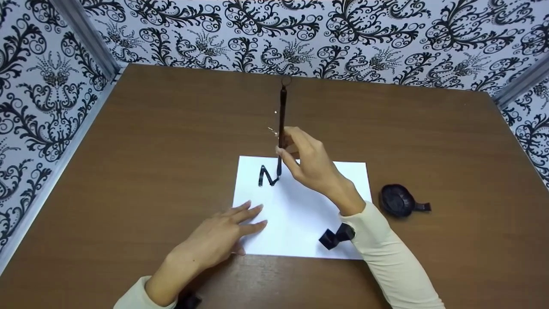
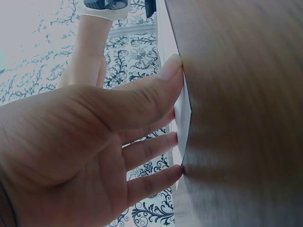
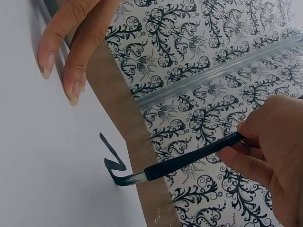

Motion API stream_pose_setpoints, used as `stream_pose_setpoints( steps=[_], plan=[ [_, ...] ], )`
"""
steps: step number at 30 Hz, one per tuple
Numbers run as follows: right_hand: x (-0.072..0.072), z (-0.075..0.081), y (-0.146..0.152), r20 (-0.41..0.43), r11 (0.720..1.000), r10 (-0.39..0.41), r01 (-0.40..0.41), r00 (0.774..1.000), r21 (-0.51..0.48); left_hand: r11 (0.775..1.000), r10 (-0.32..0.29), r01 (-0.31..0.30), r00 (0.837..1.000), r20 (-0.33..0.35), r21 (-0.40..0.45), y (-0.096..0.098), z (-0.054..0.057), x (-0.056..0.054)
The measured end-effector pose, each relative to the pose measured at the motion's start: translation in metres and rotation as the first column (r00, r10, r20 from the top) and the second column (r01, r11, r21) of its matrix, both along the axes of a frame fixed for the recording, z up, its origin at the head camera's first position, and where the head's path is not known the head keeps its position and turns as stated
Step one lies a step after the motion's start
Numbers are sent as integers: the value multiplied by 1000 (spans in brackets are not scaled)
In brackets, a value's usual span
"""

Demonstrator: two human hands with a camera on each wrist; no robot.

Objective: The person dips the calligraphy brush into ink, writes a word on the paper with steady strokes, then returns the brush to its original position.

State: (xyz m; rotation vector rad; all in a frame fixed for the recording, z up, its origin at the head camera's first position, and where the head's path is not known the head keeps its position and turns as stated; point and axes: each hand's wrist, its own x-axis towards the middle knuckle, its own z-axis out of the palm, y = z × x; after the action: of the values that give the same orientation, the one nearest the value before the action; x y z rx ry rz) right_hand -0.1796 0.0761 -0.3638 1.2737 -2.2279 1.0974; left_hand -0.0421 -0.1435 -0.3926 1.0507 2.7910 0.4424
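Note:
My right hand (image 1: 315, 165) pinches a dark-handled brush (image 1: 282, 111) and holds it nearly upright, its tip down on a white sheet of paper (image 1: 296, 219). In the right wrist view the pale bristles (image 3: 136, 178) are dark with ink at the end and touch the end of a black stroke (image 3: 116, 165). Seen from the head, the black strokes (image 1: 266, 175) form a zigzag near the sheet's upper left. My left hand (image 1: 218, 236) rests with fingers spread on the paper's lower left; in the left wrist view its fingertips and thumb (image 2: 171, 67) press at the sheet's edge.
A small dark dish with a short handle (image 1: 398, 201) stands on the brown table (image 1: 150, 150), right of the paper. Black wrist cameras (image 1: 336, 236) sit at the cuffs. Black-and-white patterned wall panels (image 1: 274, 36) border the table at the back and sides.

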Motion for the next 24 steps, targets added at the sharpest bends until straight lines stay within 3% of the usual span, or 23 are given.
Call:
stream_pose_setpoints(
  steps=[24],
  plan=[
    [-9,-6,3,-55,996,-33,29,998,-79,1000,7,-7,999,32,4,0,1,0]
  ],
)
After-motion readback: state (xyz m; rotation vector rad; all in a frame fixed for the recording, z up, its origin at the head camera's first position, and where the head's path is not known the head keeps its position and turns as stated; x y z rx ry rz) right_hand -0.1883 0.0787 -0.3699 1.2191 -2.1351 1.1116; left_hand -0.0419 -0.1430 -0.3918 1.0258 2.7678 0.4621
